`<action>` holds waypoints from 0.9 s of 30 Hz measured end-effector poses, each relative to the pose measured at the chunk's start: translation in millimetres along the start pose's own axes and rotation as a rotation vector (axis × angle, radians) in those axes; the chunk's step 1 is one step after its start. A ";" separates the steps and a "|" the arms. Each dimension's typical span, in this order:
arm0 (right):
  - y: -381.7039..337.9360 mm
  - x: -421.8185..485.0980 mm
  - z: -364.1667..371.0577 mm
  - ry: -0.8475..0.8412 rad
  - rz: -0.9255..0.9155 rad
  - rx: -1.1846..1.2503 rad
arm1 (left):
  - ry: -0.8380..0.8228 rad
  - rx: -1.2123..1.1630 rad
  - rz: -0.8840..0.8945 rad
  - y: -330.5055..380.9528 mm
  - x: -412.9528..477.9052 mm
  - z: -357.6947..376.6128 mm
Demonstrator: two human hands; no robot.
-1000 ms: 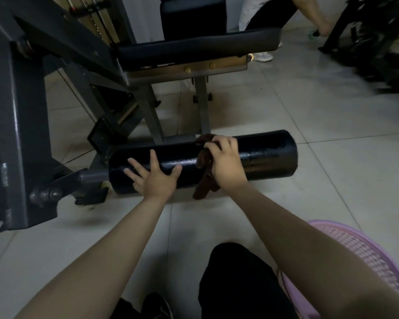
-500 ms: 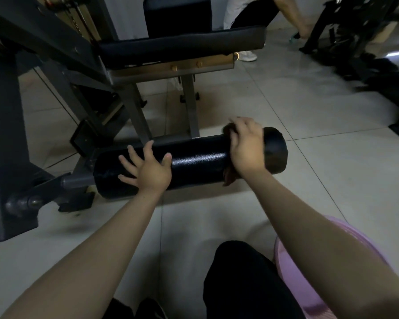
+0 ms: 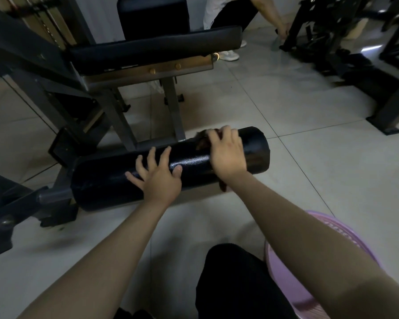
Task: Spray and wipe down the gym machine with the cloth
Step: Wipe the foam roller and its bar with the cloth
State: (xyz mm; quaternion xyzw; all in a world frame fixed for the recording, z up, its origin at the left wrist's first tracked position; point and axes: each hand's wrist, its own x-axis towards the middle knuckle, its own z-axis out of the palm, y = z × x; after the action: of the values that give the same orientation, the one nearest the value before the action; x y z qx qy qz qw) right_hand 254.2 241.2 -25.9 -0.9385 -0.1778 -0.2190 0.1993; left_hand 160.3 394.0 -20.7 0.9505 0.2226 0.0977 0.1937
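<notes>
One cloth (image 3: 202, 142), mostly hidden under rt hand (image 3: 227, 155), on roller (image 3: 115, 180)

I see the roller pad (image 3: 194, 162) lying crosswise, low over the floor tiles (image 3: 309, 180). The seat pad (image 3: 157, 46) sits higher and behind it. The machine frame (image 3: 32, 51) stands left of both, and the roller's axle (image 3: 53, 195) joins it at the left end. Left hand (image 3: 158, 178) rests flat on the roller's near side, about midway. Right hand (image 3: 227, 153) is to its right, near the free end, holding the cloth (image 3: 202, 142) on top of the roller. Cloth shows beyond the fingers and under the wrist. Basket (image 3: 286, 279) is on the floor, near right, just beside the person's knee (image 3: 235, 284). Second person (image 3: 228, 12) is behind the seat. Another machine (image 3: 355, 54) stands far right.
</notes>
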 end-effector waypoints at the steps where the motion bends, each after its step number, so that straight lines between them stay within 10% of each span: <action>1: 11.5 0.5 -3.4 0.010 0.020 -0.008 | 0.002 0.001 0.003 0.3 0.2 1.0; 12: 83.4 1.5 -28.8 0.183 0.374 0.072 | -0.065 0.034 0.015 -4.8 7.5 -4.5; 21: -50.1 -12.0 5.3 0.057 -0.153 0.230 | -0.035 0.067 0.012 -1.3 12.0 -5.8; 27: -17.1 -12.4 9.2 0.052 -0.034 0.096 | 0.031 0.084 0.036 -3.3 12.8 -1.9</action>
State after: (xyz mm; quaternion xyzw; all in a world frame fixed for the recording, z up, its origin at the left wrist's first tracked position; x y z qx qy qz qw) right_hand 239.7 256.9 -34.4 -0.9187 -0.1991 -0.2377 0.2448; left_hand 169.8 403.2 -19.1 0.9601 0.2122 0.1063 0.1482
